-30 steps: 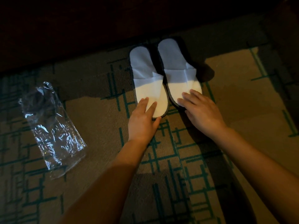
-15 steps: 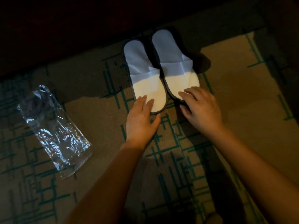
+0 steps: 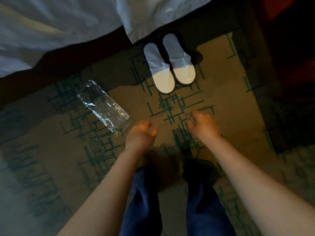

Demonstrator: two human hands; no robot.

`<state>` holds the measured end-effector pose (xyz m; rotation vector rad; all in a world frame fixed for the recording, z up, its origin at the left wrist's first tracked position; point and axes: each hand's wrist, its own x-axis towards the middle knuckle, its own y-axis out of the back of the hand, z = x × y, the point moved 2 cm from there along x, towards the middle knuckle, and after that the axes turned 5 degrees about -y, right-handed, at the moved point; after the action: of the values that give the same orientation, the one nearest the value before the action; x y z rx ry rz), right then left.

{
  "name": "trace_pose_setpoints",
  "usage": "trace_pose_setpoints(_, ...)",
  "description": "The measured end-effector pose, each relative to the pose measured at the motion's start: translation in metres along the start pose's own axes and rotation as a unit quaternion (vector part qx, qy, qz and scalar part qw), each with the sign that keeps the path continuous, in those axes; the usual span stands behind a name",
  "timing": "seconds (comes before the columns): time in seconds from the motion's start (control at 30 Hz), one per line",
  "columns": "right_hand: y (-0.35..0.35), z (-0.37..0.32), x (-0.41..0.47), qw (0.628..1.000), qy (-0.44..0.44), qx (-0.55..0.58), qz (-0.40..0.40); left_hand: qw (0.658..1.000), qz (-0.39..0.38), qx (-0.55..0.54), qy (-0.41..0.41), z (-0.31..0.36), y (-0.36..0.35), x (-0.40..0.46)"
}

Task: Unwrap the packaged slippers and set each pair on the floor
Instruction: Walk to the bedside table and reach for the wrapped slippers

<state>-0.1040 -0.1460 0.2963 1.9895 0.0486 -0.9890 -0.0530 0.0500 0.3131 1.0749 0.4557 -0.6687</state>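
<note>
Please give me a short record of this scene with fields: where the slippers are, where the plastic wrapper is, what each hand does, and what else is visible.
slippers: white pair, side by side on the carpet, toes toward the bed
wrapper: empty clear plastic bag, flat on the carpet, left of the slippers, apart from them
left hand: above the carpet, fingers loosely curled, holds nothing
right hand: above the carpet, fingers loosely curled, holds nothing
floor: patterned carpet, beige with green lines
other: white bed sheet at the top; blue trousers below
</note>
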Motion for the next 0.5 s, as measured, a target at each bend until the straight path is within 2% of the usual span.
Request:
trace_pose_setpoints(0.27,0.089,-0.046,-0.187,0.982,-0.125,0.059,-0.132,0.995,-0.085,-0.011,0.054,0.008,0.118,-0.19)
trace_pose_setpoints(0.43,0.135,-0.077,-0.296,0.967,-0.153,0.101,-0.176,0.985,-0.044,-0.09,0.137,0.017,0.192,-0.301)
trace_pose_setpoints(0.5,0.147,-0.085,-0.321,0.968,-0.161,0.116,-0.155,0.983,-0.026,-0.113,0.142,0.022,0.211,-0.328)
